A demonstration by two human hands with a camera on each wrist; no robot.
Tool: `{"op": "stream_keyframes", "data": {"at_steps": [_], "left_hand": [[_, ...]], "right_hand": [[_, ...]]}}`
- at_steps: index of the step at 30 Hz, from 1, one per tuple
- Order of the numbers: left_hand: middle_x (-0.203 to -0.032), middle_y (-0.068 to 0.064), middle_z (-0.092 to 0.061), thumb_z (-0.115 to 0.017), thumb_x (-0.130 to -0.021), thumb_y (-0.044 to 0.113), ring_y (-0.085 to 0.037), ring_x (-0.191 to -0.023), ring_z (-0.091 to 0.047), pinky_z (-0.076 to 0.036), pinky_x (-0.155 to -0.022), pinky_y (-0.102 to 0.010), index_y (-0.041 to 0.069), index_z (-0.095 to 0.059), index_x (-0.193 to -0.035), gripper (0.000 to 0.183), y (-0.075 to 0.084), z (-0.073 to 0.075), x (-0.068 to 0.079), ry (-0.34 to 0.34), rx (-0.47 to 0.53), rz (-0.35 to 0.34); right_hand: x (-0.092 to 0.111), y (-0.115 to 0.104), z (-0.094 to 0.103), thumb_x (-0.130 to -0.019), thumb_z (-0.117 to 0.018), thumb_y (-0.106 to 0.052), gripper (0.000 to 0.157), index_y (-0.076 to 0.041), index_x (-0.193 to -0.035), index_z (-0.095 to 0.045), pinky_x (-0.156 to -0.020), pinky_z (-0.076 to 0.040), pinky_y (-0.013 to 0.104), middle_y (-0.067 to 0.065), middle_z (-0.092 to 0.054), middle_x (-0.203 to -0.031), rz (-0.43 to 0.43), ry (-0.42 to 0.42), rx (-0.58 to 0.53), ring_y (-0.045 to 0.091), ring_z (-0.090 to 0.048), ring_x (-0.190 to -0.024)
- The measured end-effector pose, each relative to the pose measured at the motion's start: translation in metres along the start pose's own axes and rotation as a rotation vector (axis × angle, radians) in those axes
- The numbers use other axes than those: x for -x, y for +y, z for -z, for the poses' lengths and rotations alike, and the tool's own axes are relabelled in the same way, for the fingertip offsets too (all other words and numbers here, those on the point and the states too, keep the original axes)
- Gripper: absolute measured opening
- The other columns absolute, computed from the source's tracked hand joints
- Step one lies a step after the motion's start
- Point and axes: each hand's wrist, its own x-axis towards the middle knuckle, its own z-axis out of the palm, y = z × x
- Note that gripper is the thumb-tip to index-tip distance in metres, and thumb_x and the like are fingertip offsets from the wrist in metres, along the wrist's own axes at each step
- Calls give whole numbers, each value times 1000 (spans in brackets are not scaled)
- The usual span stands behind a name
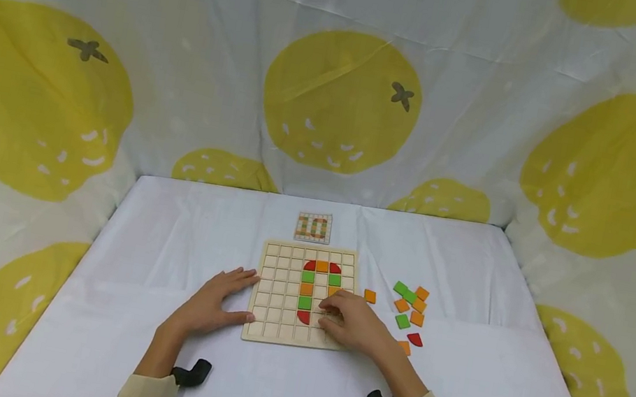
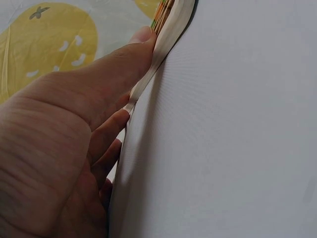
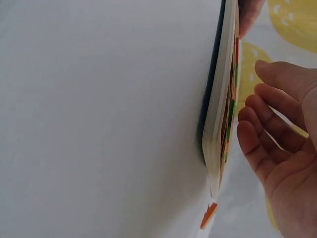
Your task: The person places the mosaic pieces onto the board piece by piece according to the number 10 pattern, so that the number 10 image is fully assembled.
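Note:
A pale wooden grid board (image 1: pixel 276 290) lies on the table. My left hand (image 1: pixel 213 301) rests at its left side with fingers spread, the thumb touching the edge in the left wrist view. Green, orange and red tiles form two columns joined by a top row on the board, with a red quarter-round tile (image 1: pixel 303 317) at the foot of the left column. Over the board's right part is my right hand (image 1: pixel 354 322), its fingers loosely bent just below an orange tile (image 1: pixel 333 291). In the right wrist view nothing shows between the thumb and fingers.
Behind the board lies a small pattern card (image 1: pixel 313 227). Loose green and orange tiles (image 1: pixel 410 296) are scattered to the right, with a red quarter-round piece (image 1: pixel 414 339) nearer me. One orange tile (image 1: pixel 369 296) sits close beside the board. A lemon-print cloth (image 1: pixel 342 100) hangs behind.

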Motion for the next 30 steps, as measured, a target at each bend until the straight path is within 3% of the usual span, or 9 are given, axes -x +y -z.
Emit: {"op": "stream_keyframes", "data": {"at_steps": [9,15,23,30], "left_hand": [[-163,-6,-44,-80,-87,48,-37,-155,-31,-20,-127,-60,17,-49,-155,81,0,-3,5,13,-8,4],[-163,-6,-44,-80,-86,49,-37,-155,-30,-20,-126,-62,17,-49,-155,82,-2,-5,11,-1,-2,24],[-164,-3,-42,-81,-85,50,-34,-157,-29,-19,-128,-58,19,-48,-156,84,-1,-2,7,4,7,25],[-164,-3,-42,-81,-85,49,-34,-157,-29,-19,-128,-58,19,-48,-156,84,-1,-1,3,-4,-4,13]], "right_hand": [[20,13,20,-94,-77,-26,24,-14,-114,-76,-89,-59,36,-3,-71,-114,-20,76,-9,17,-66,-102],[39,20,28,-94,-76,-30,25,-17,-116,-74,-94,-58,39,-6,-67,-120,-92,85,27,14,-65,-110],[63,41,38,-88,-83,-27,30,-18,-115,-74,-89,-58,37,-5,-69,-114,-128,143,40,17,-64,-103],[87,60,46,-85,-86,-29,36,-17,-116,-74,-86,-58,33,-5,-67,-113,-161,142,63,15,-64,-98]]}}
